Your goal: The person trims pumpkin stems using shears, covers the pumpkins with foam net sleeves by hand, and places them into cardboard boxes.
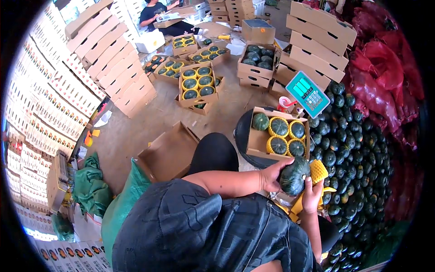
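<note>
A dark green pumpkin (293, 177) is held between my two hands, its pale stem end turned right. My left hand (271, 176) grips it from the left, thumb on top. My right hand (312, 196) has its thumb against the stem end. A yellow foam net sleeve (318, 171) sticks up between that hand's fingers and the pumpkin. Just beyond, an open cardboard box (256, 144) holds one bare pumpkin (260, 121) at its far left and several pumpkins in yellow nets (278, 126). The box's front left part shows bare cardboard.
The box rests on a round black stand (243, 136) by a scale display (307, 94) and red cup (284, 103). Loose pumpkins (353, 170) pile up at right. An open carton (170, 149) lies left; stacked cartons (112, 64) stand beyond. A person (153, 15) sits far off.
</note>
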Tool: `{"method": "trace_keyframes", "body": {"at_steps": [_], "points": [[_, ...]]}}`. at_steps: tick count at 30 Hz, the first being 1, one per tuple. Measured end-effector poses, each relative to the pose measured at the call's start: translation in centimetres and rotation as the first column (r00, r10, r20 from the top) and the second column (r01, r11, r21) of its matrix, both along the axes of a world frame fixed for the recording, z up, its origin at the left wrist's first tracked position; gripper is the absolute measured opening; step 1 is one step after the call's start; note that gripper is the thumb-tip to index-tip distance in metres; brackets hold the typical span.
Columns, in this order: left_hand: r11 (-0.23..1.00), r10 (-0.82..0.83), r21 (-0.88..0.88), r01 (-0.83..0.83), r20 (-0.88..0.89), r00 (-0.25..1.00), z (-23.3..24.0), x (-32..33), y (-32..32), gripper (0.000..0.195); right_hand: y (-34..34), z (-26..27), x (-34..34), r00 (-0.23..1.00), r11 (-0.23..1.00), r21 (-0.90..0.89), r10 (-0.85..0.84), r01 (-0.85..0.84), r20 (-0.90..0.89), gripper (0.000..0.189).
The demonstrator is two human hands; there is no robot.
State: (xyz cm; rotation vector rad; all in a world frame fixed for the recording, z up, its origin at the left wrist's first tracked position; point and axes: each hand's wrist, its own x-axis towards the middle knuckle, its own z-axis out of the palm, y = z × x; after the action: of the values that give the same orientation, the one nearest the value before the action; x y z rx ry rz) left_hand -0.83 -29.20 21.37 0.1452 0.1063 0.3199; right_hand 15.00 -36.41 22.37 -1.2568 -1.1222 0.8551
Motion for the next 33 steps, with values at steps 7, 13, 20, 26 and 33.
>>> {"method": "trace_keyframes", "body": {"at_steps": [7,13,20,26,33], "points": [[1.0,0.02,-0.007,-0.02,-0.026,0.999,-0.4,0.0,0.1,0.052,0.2,-0.1,0.0,0.999,0.999,-0.042,0.023,-0.025,-0.034,0.046],[1.0,0.018,-0.005,-0.019,-0.027,0.999,-0.8,0.2,0.1,0.051,0.1,-0.4,0.2,1.0,0.999,-0.038,0.003,-0.002,0.029,0.045],[0.999,0.035,-0.004,-0.035,-0.035,0.999,-0.7,0.2,-0.2,0.051,-0.1,-0.6,0.4,0.999,0.997,-0.065,0.042,-0.042,0.003,0.05],[0.997,0.017,-0.071,-0.019,-0.037,0.999,-0.8,0.2,-0.8,0.053,-0.2,-1.7,0.8,0.999,0.998,-0.052,0.041,-0.042,-0.011,0.046],[0.996,0.088,-0.005,-0.088,-0.031,0.996,0.4,0.3,-1.4,0.048,-0.3,-0.9,1.6,0.99,0.996,-0.067,0.052,-0.061,-0.128,0.047]]}}
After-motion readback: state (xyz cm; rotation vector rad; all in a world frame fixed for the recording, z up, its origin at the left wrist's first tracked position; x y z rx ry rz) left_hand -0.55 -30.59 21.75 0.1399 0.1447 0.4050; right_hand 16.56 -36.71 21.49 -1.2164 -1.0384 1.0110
